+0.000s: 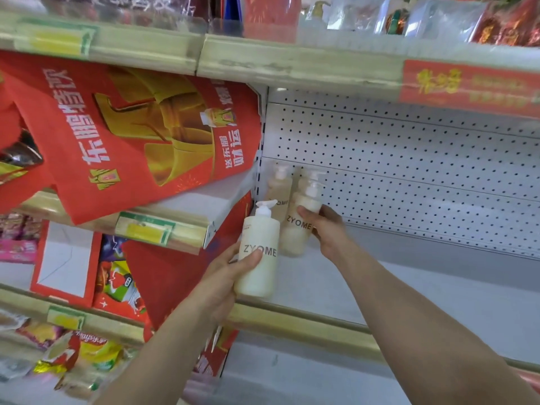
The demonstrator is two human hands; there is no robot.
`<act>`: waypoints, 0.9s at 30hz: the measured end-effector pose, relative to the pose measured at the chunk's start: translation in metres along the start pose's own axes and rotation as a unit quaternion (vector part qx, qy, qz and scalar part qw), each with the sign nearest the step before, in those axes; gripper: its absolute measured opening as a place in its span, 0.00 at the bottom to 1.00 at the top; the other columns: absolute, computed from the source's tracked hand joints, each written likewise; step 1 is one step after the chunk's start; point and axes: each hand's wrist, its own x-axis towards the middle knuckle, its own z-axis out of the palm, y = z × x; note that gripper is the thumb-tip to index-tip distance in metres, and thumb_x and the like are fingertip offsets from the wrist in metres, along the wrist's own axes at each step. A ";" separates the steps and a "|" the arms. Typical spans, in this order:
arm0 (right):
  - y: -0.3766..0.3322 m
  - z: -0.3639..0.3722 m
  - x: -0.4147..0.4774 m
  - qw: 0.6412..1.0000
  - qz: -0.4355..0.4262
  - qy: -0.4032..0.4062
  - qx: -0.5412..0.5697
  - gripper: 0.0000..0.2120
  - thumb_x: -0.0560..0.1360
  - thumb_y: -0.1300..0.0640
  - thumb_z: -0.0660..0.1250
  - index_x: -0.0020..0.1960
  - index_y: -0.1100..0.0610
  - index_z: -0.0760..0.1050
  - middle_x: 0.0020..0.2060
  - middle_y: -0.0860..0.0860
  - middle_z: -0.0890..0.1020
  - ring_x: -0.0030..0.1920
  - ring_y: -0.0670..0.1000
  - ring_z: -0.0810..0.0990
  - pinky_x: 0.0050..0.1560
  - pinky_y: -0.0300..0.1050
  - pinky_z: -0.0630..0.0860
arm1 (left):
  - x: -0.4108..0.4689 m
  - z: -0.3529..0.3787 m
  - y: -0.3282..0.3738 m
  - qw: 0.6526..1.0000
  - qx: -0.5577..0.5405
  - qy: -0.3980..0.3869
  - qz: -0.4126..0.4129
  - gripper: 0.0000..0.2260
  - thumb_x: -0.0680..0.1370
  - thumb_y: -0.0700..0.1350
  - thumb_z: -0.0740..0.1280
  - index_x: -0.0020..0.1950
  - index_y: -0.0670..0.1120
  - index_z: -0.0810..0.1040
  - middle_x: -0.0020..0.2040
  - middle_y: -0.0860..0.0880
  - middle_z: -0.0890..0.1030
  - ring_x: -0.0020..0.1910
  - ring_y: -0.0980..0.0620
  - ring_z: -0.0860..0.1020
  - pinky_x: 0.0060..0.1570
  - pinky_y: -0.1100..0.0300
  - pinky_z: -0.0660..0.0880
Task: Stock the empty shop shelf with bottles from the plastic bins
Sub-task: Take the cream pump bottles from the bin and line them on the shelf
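Holding one creamy white ZYOME pump bottle (261, 232) tight in the left grip (225, 276) at mid-frame, a second bottle (295, 239) tight in the right grip (327, 232) just behind, near a third bottle (277, 188) on the white shelf (409, 290).

We see a white shelf (423, 290) with a gold front edge (306, 324) and a pegboard back (409, 171). In its back left corner, the back bottle (279, 187) stands upright against the pegboard. Just in front of it, the middle bottle (293, 241) leans slightly, its base seemingly down on the shelf. At the front left corner, the front bottle (263, 276) tilts above the edge; we cannot tell whether it rests there.
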 end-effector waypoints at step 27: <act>0.024 0.047 0.044 0.993 -0.063 -0.045 -0.085 0.25 0.68 0.59 0.79 0.62 0.49 0.75 0.54 0.48 0.83 0.53 0.51 0.82 0.51 0.50 0.80 | 0.009 -0.007 -0.005 1.000 0.011 0.011 -0.001 0.29 0.67 0.50 0.77 0.67 0.47 0.76 0.60 0.41 0.82 0.58 0.41 0.82 0.54 0.45 0.80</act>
